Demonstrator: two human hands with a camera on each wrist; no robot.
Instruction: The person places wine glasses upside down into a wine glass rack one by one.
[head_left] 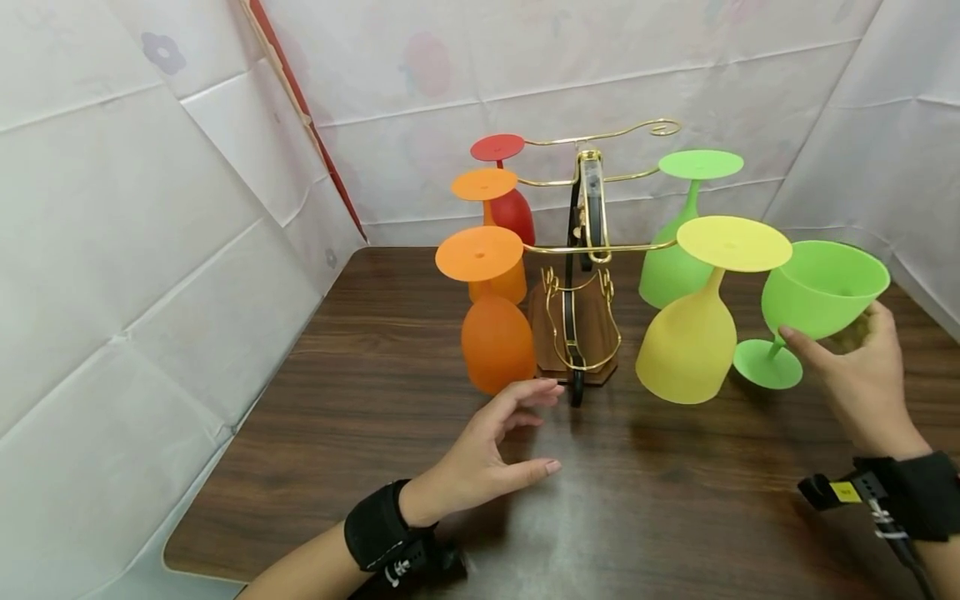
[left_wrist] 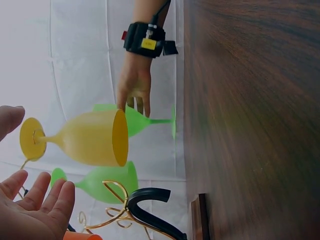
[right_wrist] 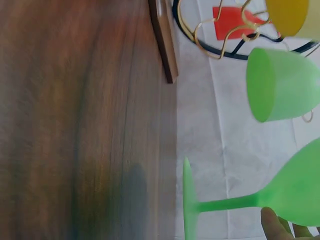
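My right hand grips a bright green wine glass low on its bowl, the thumb near the top of the stem. The glass is roughly upright, leaning right, its foot close over the table in the head view. My left hand holds nothing; its fingers and thumb are spread in front of the rack, below an orange wine glass. A yellow wine glass hangs upside down at the rack's near right, between my hands. Behind it hangs another green wine glass.
The gold and black wire rack stands on a wooden base. Another orange glass and a red one hang at its left. Its back right arm ends in a bare curl. White sheeting surrounds the dark wooden table.
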